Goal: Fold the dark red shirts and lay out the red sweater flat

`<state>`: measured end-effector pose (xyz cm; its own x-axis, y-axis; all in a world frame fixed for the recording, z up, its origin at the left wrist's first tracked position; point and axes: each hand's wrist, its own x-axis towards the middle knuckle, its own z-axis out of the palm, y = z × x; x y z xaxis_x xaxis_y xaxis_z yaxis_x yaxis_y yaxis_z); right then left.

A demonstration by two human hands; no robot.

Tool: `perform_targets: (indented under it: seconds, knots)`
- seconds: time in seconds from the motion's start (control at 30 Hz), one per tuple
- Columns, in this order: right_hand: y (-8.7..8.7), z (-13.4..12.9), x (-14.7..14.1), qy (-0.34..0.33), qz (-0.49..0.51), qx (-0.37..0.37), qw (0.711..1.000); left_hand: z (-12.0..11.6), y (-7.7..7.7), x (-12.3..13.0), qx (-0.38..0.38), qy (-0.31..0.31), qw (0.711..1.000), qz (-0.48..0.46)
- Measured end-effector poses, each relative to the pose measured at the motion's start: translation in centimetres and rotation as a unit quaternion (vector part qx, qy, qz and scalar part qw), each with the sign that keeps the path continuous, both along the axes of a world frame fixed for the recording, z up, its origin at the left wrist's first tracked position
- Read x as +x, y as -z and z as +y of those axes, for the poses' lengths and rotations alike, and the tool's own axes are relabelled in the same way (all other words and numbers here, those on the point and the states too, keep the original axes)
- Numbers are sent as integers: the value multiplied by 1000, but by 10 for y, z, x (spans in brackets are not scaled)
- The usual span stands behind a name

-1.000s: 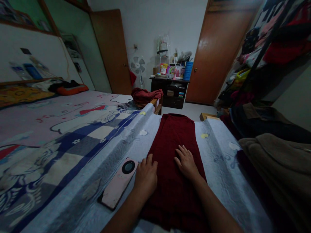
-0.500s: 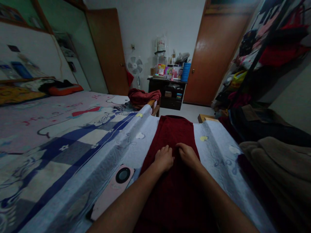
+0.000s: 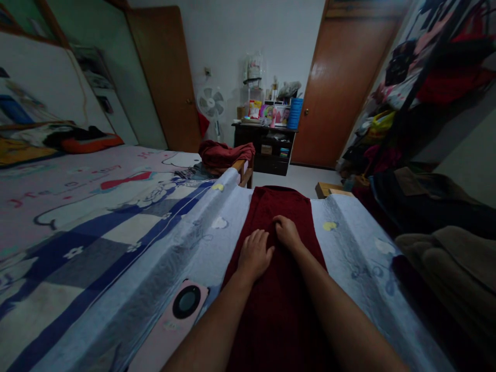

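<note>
A long, folded dark red garment (image 3: 277, 310) lies lengthwise in front of me on a pale blue patterned cover. My left hand (image 3: 256, 253) rests on its left half, palm down, with fingers stretched out. Slightly farther along the same fabric is my right hand (image 3: 287, 233), its fingers curled in against the cloth near the middle. How much fabric they pinch is hidden by the hand. Left of my left forearm lies a pink phone (image 3: 174, 323), its round black camera ring facing up.
The pale blue cover (image 3: 194, 248) extends on both sides of the garment. A bed with a patterned blanket (image 3: 127, 232) is at left, a reddish cloth pile (image 3: 225, 156) at its far corner. Folded dark and brown clothes (image 3: 445, 258) are stacked at right. A fan (image 3: 212, 103) stands beyond.
My right hand has slid forward and to the left over the garment. The left hand has shifted slightly left, still flat. The view has turned a little, moving the phone lower and leftward.
</note>
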<state>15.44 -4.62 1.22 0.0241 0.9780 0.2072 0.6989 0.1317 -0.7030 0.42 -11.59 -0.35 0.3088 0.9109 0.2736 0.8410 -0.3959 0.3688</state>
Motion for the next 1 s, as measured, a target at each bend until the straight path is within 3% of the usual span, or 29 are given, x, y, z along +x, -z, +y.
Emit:
perform_targets:
  seconds: [0.13, 0.23, 0.5, 0.77, 1.0]
  knots:
    - [-9, 30, 14, 48, -6, -14, 999, 1, 2, -1, -24, 10, 1000, 10]
    - [-6, 48, 19, 39, -1, -50, 998, 2, 0, -1, -38, -32, 999, 8]
    - [9, 49, 21, -16, 79, -83, 993, 10, -18, -9, -76, -146, 983, -81]
    - [15, 46, 29, 17, 136, -94, 986, 31, -19, -39, -140, -82, 959, -231]
    - [6, 44, 22, 3, 62, -98, 993, 28, -13, -39, -129, -97, 977, -136]
